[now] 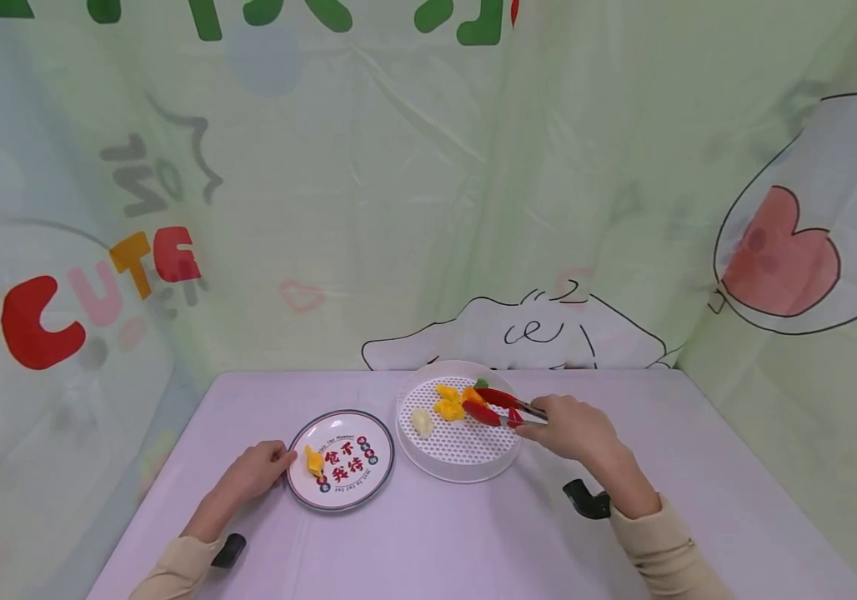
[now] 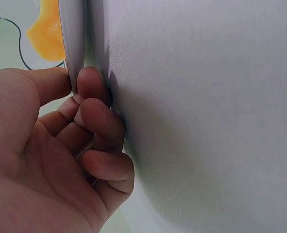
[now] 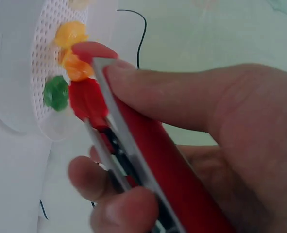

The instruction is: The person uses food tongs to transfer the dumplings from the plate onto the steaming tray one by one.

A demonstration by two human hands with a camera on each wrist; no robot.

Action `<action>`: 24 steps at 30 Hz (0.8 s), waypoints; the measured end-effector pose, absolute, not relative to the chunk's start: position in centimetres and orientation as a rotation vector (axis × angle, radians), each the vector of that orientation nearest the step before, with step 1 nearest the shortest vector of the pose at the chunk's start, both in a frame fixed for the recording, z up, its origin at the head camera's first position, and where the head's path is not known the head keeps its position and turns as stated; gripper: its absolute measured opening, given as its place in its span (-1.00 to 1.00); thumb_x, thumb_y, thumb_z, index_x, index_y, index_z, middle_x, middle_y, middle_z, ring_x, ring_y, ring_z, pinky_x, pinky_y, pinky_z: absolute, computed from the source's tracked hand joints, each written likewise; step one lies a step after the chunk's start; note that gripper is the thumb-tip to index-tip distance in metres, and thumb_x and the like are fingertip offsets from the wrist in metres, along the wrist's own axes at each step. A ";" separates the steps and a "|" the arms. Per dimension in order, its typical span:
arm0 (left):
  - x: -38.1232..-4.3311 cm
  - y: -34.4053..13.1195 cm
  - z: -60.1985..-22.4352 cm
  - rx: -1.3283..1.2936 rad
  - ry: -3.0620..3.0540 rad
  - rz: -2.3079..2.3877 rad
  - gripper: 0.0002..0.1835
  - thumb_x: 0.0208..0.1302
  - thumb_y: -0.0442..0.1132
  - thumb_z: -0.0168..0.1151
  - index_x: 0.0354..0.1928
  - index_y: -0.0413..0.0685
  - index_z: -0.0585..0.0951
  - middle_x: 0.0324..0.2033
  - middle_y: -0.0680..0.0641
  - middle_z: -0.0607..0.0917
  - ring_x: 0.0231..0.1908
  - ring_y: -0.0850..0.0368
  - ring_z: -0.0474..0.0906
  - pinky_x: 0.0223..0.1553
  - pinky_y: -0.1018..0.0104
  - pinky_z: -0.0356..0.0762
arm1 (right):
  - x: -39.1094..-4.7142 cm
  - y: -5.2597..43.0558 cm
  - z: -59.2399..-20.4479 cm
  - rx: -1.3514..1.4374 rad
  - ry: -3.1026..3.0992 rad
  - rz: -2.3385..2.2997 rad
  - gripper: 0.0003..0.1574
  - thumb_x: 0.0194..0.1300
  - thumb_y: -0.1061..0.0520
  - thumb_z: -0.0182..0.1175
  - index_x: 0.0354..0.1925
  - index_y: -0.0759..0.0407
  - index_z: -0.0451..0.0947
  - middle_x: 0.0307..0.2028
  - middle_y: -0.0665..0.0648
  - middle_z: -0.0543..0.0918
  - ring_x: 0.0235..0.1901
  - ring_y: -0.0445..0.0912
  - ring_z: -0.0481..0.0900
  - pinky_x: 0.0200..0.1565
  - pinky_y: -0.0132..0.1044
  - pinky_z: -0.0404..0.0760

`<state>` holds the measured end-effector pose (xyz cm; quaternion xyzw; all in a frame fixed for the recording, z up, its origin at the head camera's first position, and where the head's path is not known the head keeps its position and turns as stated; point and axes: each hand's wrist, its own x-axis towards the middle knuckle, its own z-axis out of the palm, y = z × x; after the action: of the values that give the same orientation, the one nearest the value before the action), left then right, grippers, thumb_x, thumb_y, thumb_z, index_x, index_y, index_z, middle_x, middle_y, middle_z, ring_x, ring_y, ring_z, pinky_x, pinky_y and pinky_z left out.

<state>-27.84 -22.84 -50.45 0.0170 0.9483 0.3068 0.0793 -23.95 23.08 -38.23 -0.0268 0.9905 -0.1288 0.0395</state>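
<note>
My left hand (image 1: 254, 468) pinches the left rim of a round white plate (image 1: 363, 487) with red lettering; in the left wrist view thumb and index finger meet at its edge. On that plate lies a yellow dumpling-shaped piece (image 1: 313, 461). My right hand (image 1: 574, 429) grips a pair of tongs (image 3: 153, 160) with red tips, its arms apart. The tips reach over a white perforated steamer basket (image 1: 458, 472), either side of an orange piece (image 1: 471, 395). In the basket also lie yellow pieces (image 1: 448, 409), a whitish piece (image 1: 422, 422), a green piece (image 3: 56, 92) and a red piece (image 3: 87, 99).
Plate and basket stand side by side on a pale table (image 1: 428, 542). Printed curtains (image 1: 398, 208) hang behind it and at both sides. A black wrist-camera mount (image 1: 586, 500) sits beside the right wrist, another (image 1: 229, 551) by the left.
</note>
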 end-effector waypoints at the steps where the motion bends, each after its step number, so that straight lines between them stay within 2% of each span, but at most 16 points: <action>1: -27.9 -22.9 -50.5 0.051 2.842 0.914 -0.74 0.48 -0.10 0.13 -0.36 -0.09 0.53 -0.57 -0.01 0.52 -0.49 0.12 0.39 -0.43 0.30 0.33 | -24.0 23.2 -38.1 -0.079 3.019 -0.376 -0.29 0.22 -0.12 0.38 0.15 0.33 0.57 -0.16 0.23 0.72 -0.36 -0.02 0.51 -0.39 -0.20 0.53; 7: -27.9 -22.9 -50.6 0.046 2.848 0.905 -0.74 0.48 -0.09 0.13 -0.36 -0.09 0.53 -0.57 -0.01 0.52 -0.50 0.12 0.39 -0.43 0.29 0.33 | -24.0 23.4 -37.7 -0.105 2.950 -0.268 -0.32 0.16 -0.15 0.42 0.06 0.30 0.62 -0.24 0.15 0.71 -0.36 -0.04 0.51 -0.34 -0.17 0.54; 16: -28.0 -22.9 -50.7 0.050 2.845 0.920 -0.73 0.47 -0.08 0.14 -0.36 -0.08 0.54 -0.57 -0.01 0.52 -0.50 0.12 0.40 -0.44 0.30 0.34 | -23.7 23.2 -37.8 -0.111 2.944 -0.265 -0.30 0.13 -0.14 0.44 0.06 0.32 0.61 -0.19 0.17 0.72 -0.33 -0.04 0.52 -0.30 -0.14 0.58; 19: -28.0 -22.8 -50.7 0.052 2.839 0.925 -0.74 0.47 -0.09 0.13 -0.36 -0.08 0.54 -0.57 -0.01 0.52 -0.50 0.12 0.40 -0.44 0.30 0.33 | -23.6 23.5 -37.4 -0.126 2.945 -0.260 -0.25 0.14 -0.18 0.42 0.10 0.33 0.59 -0.14 0.21 0.72 -0.29 -0.01 0.56 -0.27 -0.07 0.61; 23: -28.1 -22.9 -50.8 0.028 2.837 0.899 -0.74 0.48 -0.09 0.13 -0.36 -0.07 0.54 -0.57 0.00 0.52 -0.50 0.13 0.40 -0.44 0.33 0.33 | -23.0 23.6 -35.4 -0.176 3.001 -0.283 -0.09 0.17 -0.29 0.36 0.21 0.35 0.51 0.01 0.33 0.69 -0.16 0.12 0.64 -0.18 0.09 0.66; 24: -28.0 -22.9 -50.8 0.027 2.838 0.896 -0.74 0.48 -0.09 0.14 -0.36 -0.07 0.55 -0.57 0.00 0.52 -0.50 0.13 0.40 -0.44 0.33 0.33 | -22.8 23.5 -34.8 -0.186 3.022 -0.308 -0.05 0.18 -0.31 0.35 0.25 0.35 0.48 0.00 0.33 0.69 -0.16 0.13 0.65 -0.20 0.07 0.67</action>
<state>-28.04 -22.89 -50.78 0.0092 0.9504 0.2999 0.0826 -22.83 23.49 -34.81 -0.0612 0.9918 -0.1011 0.0488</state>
